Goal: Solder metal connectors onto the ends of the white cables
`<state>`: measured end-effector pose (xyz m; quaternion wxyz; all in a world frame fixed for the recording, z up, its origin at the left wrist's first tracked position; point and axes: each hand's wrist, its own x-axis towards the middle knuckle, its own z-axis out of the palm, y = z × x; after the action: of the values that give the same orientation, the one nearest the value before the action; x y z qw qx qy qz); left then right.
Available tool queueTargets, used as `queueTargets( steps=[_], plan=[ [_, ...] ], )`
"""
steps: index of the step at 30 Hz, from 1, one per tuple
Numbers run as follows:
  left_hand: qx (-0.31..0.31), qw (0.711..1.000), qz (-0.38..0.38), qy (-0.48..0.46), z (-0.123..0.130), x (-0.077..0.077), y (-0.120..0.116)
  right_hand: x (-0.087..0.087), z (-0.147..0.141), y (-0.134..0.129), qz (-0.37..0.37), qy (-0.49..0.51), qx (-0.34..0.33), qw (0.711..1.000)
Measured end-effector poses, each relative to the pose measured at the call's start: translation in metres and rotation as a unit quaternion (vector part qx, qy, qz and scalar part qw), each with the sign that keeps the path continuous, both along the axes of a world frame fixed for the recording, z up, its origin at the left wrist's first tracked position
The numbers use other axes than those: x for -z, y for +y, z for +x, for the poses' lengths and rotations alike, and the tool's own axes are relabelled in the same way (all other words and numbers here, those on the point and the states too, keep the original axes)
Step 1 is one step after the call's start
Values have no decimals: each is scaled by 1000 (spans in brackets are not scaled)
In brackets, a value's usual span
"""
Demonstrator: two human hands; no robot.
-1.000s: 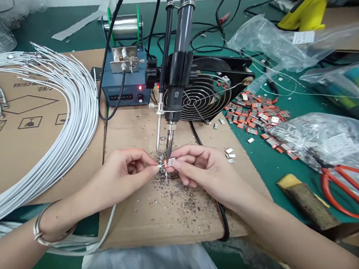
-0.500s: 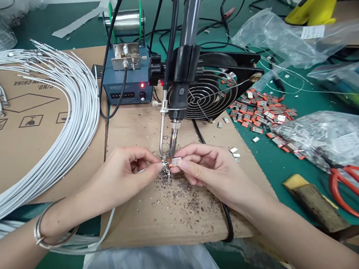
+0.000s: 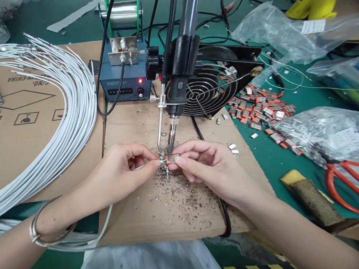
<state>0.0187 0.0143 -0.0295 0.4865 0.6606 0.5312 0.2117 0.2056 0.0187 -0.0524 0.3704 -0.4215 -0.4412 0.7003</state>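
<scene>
Between thumb and fingertips, my left hand pinches the end of a white cable, whose thin wires point right. My right hand is closed on a small metal USB connector with an orange part facing the wires. Wires and connector meet just under the tip of a soldering iron, which hangs from a stand. A thin metal solder feed tube comes down beside the iron to the same spot. Whether the tip touches the joint is too small to tell.
Behind stand a blue solder feeder with a solder spool and a black fan. Bundled white cables lie left on cardboard. Right are piled orange connectors, a plastic bag, red-handled scissors and a yellow tool.
The connector has tilted and shifted slightly, and its orange end now sits closer to the wires under the iron tip. The whole view has moved a little.
</scene>
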Motion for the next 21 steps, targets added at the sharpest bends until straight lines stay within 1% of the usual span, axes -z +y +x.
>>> queueTargets(
  steps=[7, 12, 21],
  plan=[
    [8, 1000, 4, 15, -1, 2, 0, -1, -2, 0, -8, -1, 5, 1000],
    [6, 1000, 9, 4, 0, 0, 0, -3, -1, 0, -10, -3, 3, 1000],
    [-2, 1000, 12, -5, 2, 0, -2, -2, 1, 0, -8, -1, -7, 1000]
  ],
)
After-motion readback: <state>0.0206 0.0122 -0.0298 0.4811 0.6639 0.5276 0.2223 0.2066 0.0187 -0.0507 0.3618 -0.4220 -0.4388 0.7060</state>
